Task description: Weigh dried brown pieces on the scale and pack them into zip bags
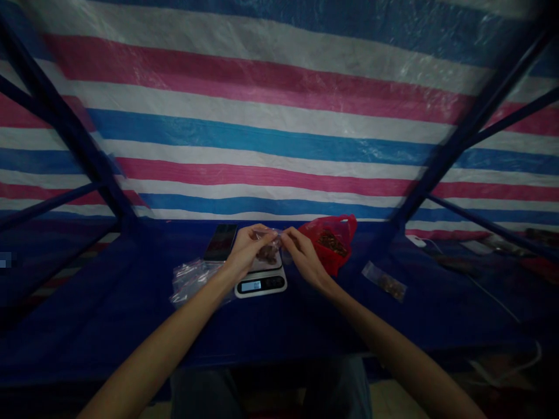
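Between my two hands hangs a small clear zip bag (pixel 267 251) with brown pieces in its lower part, above a white digital scale (pixel 262 283) whose display reads about 0.0. My left hand (pixel 245 249) pinches the bag's top edge from the left. From the right, my right hand (pixel 302 249) has its fingertips closed at the bag's upper corner. Just beyond my right hand a red plastic bag (pixel 332 244) lies open, with brown pieces inside. To the left of the scale, several empty zip bags (pixel 192 280) are spread in a loose pile.
A dark phone (pixel 220 242) lies behind the zip-bag pile. One filled zip bag (pixel 385 281) rests to the right on the blue table (pixel 305 326). Blue metal posts (pixel 458 139) slant up at both sides, before a striped sheet (pixel 271 134). A white cable (pixel 493 297) runs at right.
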Motion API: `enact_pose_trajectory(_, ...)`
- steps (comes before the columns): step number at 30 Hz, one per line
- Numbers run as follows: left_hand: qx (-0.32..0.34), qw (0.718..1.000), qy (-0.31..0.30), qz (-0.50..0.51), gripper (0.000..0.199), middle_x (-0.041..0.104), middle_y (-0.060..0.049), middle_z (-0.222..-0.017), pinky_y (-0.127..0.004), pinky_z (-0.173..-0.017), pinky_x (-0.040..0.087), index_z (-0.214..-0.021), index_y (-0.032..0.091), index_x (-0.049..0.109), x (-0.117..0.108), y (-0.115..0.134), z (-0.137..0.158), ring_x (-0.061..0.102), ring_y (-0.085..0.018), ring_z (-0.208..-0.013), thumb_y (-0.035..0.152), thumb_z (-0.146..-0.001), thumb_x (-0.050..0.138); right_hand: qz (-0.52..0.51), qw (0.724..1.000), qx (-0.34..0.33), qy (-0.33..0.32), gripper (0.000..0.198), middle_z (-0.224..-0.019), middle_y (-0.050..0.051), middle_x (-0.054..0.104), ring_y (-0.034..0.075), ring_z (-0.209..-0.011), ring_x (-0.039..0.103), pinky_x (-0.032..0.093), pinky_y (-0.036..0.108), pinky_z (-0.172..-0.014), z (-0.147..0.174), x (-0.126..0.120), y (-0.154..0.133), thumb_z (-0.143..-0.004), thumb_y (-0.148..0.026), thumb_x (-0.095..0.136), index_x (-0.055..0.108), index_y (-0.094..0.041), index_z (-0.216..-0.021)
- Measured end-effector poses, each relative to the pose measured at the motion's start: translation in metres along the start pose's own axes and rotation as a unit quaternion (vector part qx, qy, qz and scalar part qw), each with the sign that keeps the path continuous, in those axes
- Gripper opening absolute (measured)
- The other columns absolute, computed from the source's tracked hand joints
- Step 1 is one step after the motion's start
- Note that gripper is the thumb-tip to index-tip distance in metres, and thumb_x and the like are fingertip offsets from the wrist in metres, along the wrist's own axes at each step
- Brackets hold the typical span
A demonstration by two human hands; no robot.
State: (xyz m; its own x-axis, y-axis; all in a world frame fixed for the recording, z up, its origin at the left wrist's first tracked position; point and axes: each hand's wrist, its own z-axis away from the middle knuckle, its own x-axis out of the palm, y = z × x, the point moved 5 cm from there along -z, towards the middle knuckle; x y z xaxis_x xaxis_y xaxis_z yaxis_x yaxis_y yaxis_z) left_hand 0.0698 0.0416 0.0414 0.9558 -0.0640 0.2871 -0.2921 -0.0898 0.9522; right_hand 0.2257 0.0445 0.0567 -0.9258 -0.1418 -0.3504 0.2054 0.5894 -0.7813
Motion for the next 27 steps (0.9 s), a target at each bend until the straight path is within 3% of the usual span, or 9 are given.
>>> enact_pose_trajectory(2,0.005,1.0,0.015,-0.008,0.04,0.069,-0.001,-0.07,-0.025,-0.05,0.052,-0.084,0.017,0.065,0.008,-0.008,-0.002,0.065,-0.015,-0.056,0.048,-0.069,0.086,-0.073,0.997,0.021,-0.004,0.034,-0.074,-0.001,0.055,0.016,-0.069,0.054,0.045,0.027,-0.065,0.0,0.007,0.003,-0.102,-0.047,0.047,0.053,-0.022,-0.08)
enact_pose_trajectory(5,0.01,0.999,0.019,-0.047,0.037,0.067,0.001,-0.069,-0.023,-0.051,0.05,-0.082,0.019,0.066,0.011,-0.017,0.0,0.062,-0.013,-0.056,0.051,-0.073,0.082,-0.125,0.991,0.033,0.019,0.034,-0.073,-0.002,0.052,0.014,-0.068,0.052,0.044,0.026,-0.064,0.005,0.011,0.013,-0.101,-0.049,0.051,0.052,-0.022,-0.08)
enact_pose_trajectory(9,0.025,0.996,0.016,-0.088,0.036,0.065,0.002,-0.07,-0.02,-0.053,0.048,-0.088,0.018,0.066,0.012,-0.021,0.009,0.061,-0.011,-0.06,0.052,-0.08,0.076,-0.155,0.986,0.055,0.015,0.028,-0.076,-0.002,0.055,0.014,-0.068,0.053,0.044,0.026,-0.063,0.013,0.013,0.023,-0.098,-0.046,0.057,0.054,-0.021,-0.085)
enact_pose_trajectory(12,0.013,0.998,0.021,-0.06,0.036,0.068,0.001,-0.076,-0.02,-0.053,0.05,-0.096,0.018,0.066,0.011,-0.024,0.012,0.063,-0.012,-0.064,0.05,-0.083,0.075,-0.16,0.983,0.064,0.061,0.027,-0.072,-0.003,0.051,0.012,-0.064,0.049,0.04,0.024,-0.059,0.016,0.007,0.028,-0.099,-0.042,0.058,0.054,-0.021,-0.083)
enact_pose_trajectory(15,0.029,0.998,0.033,-0.042,0.031,0.069,-0.001,-0.075,-0.02,-0.054,0.051,-0.088,0.016,0.068,0.008,-0.026,0.01,0.063,-0.012,-0.062,0.047,-0.084,0.073,-0.165,0.979,0.079,0.09,0.025,-0.069,-0.004,0.05,0.012,-0.061,0.046,0.037,0.024,-0.057,0.015,0.001,0.034,-0.099,-0.042,0.057,0.055,-0.022,-0.085)
enact_pose_trajectory(21,0.102,0.99,0.063,-0.07,0.03,0.068,0.0,-0.073,-0.018,-0.053,0.047,-0.08,0.017,0.069,0.002,-0.023,0.011,0.06,-0.01,-0.06,0.045,-0.088,0.069,-0.198,0.976,0.085,0.037,0.029,-0.071,-0.003,0.052,0.013,-0.065,0.048,0.038,0.025,-0.06,0.014,0.008,0.039,-0.097,-0.044,0.06,0.058,-0.021,-0.081)
enact_pose_trajectory(27,0.073,0.994,0.052,-0.067,0.034,0.07,0.0,-0.071,-0.019,-0.046,0.044,-0.083,0.018,0.066,0.003,-0.025,0.012,0.057,-0.009,-0.049,0.051,-0.087,0.068,-0.241,0.966,0.086,0.037,0.028,-0.071,-0.003,0.052,0.013,-0.065,0.047,0.036,0.024,-0.06,0.013,0.01,0.042,-0.095,-0.042,0.063,0.06,-0.02,-0.077)
